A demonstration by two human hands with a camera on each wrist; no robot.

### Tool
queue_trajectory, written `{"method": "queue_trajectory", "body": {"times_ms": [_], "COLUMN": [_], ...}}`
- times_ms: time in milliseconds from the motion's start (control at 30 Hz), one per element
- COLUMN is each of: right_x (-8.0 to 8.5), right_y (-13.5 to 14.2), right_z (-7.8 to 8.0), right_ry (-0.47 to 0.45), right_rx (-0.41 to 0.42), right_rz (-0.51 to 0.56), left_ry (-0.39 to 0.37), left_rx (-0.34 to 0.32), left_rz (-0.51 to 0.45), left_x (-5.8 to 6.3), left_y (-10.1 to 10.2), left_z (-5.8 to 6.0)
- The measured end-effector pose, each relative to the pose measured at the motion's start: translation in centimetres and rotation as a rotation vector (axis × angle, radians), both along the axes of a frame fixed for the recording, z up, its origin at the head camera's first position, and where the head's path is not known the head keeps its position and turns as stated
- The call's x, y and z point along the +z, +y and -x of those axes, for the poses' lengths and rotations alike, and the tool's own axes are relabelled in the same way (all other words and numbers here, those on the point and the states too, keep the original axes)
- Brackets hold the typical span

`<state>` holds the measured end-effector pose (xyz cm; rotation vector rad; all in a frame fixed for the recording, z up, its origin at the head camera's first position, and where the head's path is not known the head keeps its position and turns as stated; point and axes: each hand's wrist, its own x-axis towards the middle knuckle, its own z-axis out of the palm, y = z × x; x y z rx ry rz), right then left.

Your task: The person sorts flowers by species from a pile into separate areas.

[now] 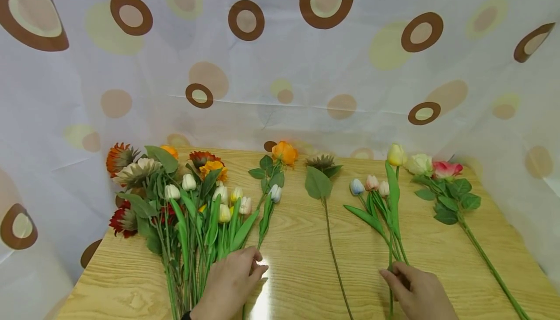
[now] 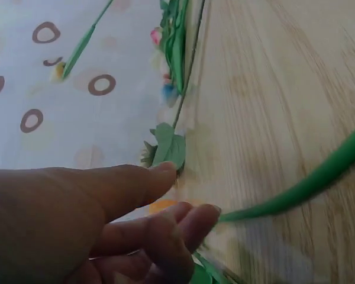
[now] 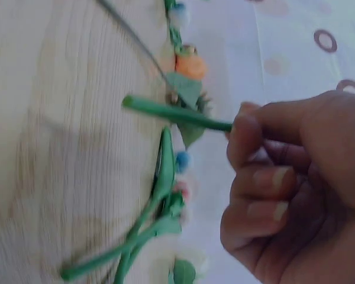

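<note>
My right hand (image 1: 420,291) pinches the stem of a yellow tulip (image 1: 395,155) between thumb and index finger. In the right wrist view, the cut end of the stem (image 3: 165,112) sticks out past the fingertips. Behind that tulip lie a blue tulip (image 1: 356,187) and two pink tulips (image 1: 372,183). My left hand (image 1: 232,278) hovers by the big bunch, thumb and loosely bent fingers apart with nothing between them. A pale blue tulip (image 1: 275,193) lies beside it, its stem (image 2: 296,192) running behind the left fingertips in the left wrist view.
White tulips (image 1: 189,182), red and orange flowers (image 1: 120,159) are heaped at the left of the wooden table (image 1: 297,271). An orange rose (image 1: 284,153) and a face-down flower (image 1: 321,162) lie mid-table. White and pink roses (image 1: 447,169) lie right. A patterned cloth (image 1: 280,57) hangs behind.
</note>
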<state>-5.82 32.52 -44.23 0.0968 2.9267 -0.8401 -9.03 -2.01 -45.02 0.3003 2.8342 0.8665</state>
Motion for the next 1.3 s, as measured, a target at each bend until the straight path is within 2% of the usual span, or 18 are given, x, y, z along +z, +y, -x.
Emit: {"method": "queue_trajectory", "body": {"times_ms": [133,233,333,500,633,800,933,1000,1133,1233,1300], "right_x": [-0.1,-0.7,-1.4,-2.4,-2.9,-3.0,-2.9,-2.7,-2.7,-3.1,-3.3], "right_y": [2.0,2.7,3.1,3.5,3.7,3.8,3.8,3.3,0.1,-3.6,-5.9], "right_z": [0.9,1.3,1.5,1.7,1.7,1.7,1.2,0.7,-0.7,-1.8,-2.3], "right_ry": [-0.136,-0.167,-0.162,-0.174,-0.176,-0.179,-0.189,-0.157,0.073,0.228,0.197], "right_rx": [-0.053,-0.043,-0.035,-0.045,-0.047,-0.066,-0.109,-0.118,-0.077,0.05,0.174], "right_rz": [-0.098,-0.129,-0.146,-0.17,-0.182,-0.19,-0.188,-0.184,-0.126,0.021,0.186], "left_ry": [-0.026,-0.062,-0.062,-0.052,-0.08,-0.18,-0.255,-0.27,-0.266,-0.305,-0.353], "left_rx": [0.013,0.006,-0.008,-0.044,-0.055,-0.046,-0.05,-0.059,-0.1,-0.144,-0.168], "left_rz": [0.16,0.243,0.259,0.189,0.125,0.013,-0.039,-0.062,-0.12,-0.214,-0.303], "left_x": [-0.7,-1.0,-1.3,-1.5,-1.5,-1.6,-1.4,-1.3,-0.9,-0.2,0.3], "left_y": [-0.5,-0.2,0.1,0.0,-0.2,-0.6,-0.9,-0.9,-0.9,-0.5,0.3], "left_z": [-0.1,-0.2,-0.3,-0.5,-0.5,-0.4,-0.3,-0.2,0.0,0.0,-0.1]}}
